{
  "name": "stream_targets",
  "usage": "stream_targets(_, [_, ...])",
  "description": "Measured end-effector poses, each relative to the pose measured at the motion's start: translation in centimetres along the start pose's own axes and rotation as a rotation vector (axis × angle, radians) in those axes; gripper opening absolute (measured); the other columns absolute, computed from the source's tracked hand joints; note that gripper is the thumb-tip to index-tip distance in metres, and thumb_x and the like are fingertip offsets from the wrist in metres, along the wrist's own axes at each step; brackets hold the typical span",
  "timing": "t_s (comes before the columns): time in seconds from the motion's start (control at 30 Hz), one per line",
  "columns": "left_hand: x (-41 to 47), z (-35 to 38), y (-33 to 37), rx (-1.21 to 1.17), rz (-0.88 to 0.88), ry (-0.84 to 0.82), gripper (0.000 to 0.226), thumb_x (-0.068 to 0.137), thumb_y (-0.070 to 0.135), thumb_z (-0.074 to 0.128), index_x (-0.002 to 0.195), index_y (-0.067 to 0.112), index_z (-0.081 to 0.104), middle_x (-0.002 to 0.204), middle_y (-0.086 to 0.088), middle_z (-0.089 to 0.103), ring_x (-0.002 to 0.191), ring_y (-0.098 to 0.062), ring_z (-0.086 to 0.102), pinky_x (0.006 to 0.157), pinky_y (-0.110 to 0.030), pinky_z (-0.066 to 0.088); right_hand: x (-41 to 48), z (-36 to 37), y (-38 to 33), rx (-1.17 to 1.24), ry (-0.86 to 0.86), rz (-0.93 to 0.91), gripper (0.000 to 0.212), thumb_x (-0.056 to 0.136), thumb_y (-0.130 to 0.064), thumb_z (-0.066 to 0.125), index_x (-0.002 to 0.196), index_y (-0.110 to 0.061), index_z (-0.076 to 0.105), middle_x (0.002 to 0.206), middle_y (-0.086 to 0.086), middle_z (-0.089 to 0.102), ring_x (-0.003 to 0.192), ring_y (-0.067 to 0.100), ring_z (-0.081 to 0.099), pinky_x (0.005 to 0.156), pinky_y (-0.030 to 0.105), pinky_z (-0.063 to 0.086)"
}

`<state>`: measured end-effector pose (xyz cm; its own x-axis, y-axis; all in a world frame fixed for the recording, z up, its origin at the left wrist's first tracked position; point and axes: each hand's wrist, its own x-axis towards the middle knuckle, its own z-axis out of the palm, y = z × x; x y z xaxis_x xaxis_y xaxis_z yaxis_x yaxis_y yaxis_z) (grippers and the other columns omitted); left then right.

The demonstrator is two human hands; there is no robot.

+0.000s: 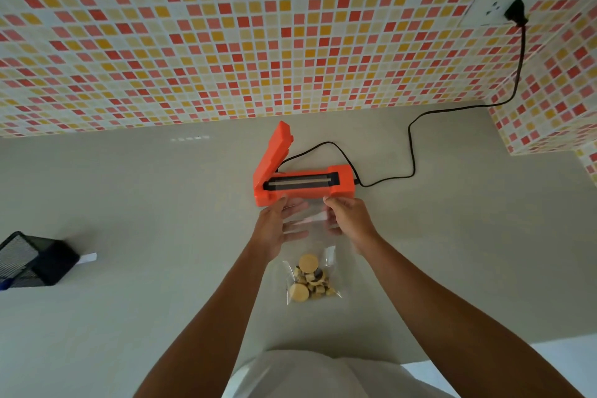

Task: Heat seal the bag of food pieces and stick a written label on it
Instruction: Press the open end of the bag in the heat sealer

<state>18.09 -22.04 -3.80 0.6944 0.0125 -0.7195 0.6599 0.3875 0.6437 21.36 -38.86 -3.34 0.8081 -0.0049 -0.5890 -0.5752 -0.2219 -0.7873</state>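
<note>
The clear bag [318,245] lies flat on the grey counter [145,203], right in front of the person. The food pieces [310,281] sit in a small heap at the near end of the bag. Some are round and pale, some are little and darker. The far end of the bag is held up by both hands, just at the front edge of the orange sealer [300,186]. The left hand [276,224] holds the left side of the bag top, with the thumb on top and the long fingers showing through the plastic from below. The right hand [350,216] pinches the right side of the bag top with bent fingers. The lid [274,152] of the sealer stands open, hinged at the left end, and the dark strip inside shows. A black cord [412,145] runs from the right end of the sealer across the counter and up the wall to a black plug [517,11] in a white socket [487,8]. The wall [226,42] has little red, orange and cream tiles. Far to the left stands a black mesh holder [35,262], and a white slip [88,258] lies just beside it. Both arms are bare, and a bit of white shirt [307,375] shows at the bottom.
</note>
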Motion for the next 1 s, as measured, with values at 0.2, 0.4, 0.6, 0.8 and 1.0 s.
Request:
stream_targets(0.2, [0.16, -0.2, 0.02, 0.014, 0.009, -0.004, 0.041, 0.104, 0.041, 0.037, 0.116, 0.014, 0.066, 0.114, -0.003, 0.073, 0.105, -0.032, 0.069, 0.079, -0.047, 0.059, -0.1, 0.17, -0.1, -0.018, 0.008, -0.007, 0.025, 0.094, -0.027, 0.063, 0.081, -0.008, 0.072, 0.067, 0.003, 0.066, 0.058, 0.016, 0.064, 0.053, 0.03, 0.055])
stream_targets(0.4, [0.1, -0.45, -0.18, 0.049, 0.043, -0.037, 0.038, 0.103, 0.037, 0.042, 0.119, 0.011, 0.065, 0.116, -0.003, 0.073, 0.099, -0.03, 0.072, 0.08, -0.049, 0.059, -0.49, 0.26, -0.23, -0.025, 0.011, 0.002, 0.029, 0.095, -0.025, 0.061, 0.085, -0.001, 0.071, 0.055, -0.008, 0.066, 0.051, 0.006, 0.066, 0.052, 0.028, 0.055])
stream_targets(0.6, [0.07, -0.64, -0.02, 0.041, 0.032, -0.054, 0.035, 0.103, 0.036, 0.044, 0.115, 0.011, 0.066, 0.113, -0.003, 0.074, 0.095, -0.03, 0.074, 0.078, -0.05, 0.06, -0.34, 0.3, -0.3, -0.009, 0.025, 0.0, 0.031, 0.093, -0.027, 0.063, 0.084, 0.002, 0.073, 0.06, 0.001, 0.064, 0.055, 0.013, 0.062, 0.058, 0.034, 0.057])
stream_targets(0.8, [0.42, -0.88, -0.08, 0.049, 0.024, -0.062, 0.036, 0.102, 0.037, 0.047, 0.116, 0.01, 0.066, 0.112, -0.004, 0.074, 0.092, -0.025, 0.075, 0.079, -0.052, 0.059, -0.55, 0.33, -0.33, 0.005, 0.018, 0.013, 0.03, 0.093, -0.028, 0.063, 0.086, -0.001, 0.073, 0.065, 0.002, 0.069, 0.057, 0.016, 0.065, 0.064, 0.04, 0.059])
stream_targets(1.0, [0.59, -0.93, -0.06, 0.07, 0.011, -0.06, 0.037, 0.102, 0.039, 0.047, 0.117, 0.011, 0.067, 0.115, -0.004, 0.073, 0.101, -0.032, 0.071, 0.08, -0.054, 0.059, -0.79, 0.21, -0.71, -0.009, 0.064, 0.01, 0.03, 0.092, -0.029, 0.063, 0.086, -0.002, 0.074, 0.07, 0.008, 0.072, 0.062, 0.021, 0.067, 0.056, 0.031, 0.053])
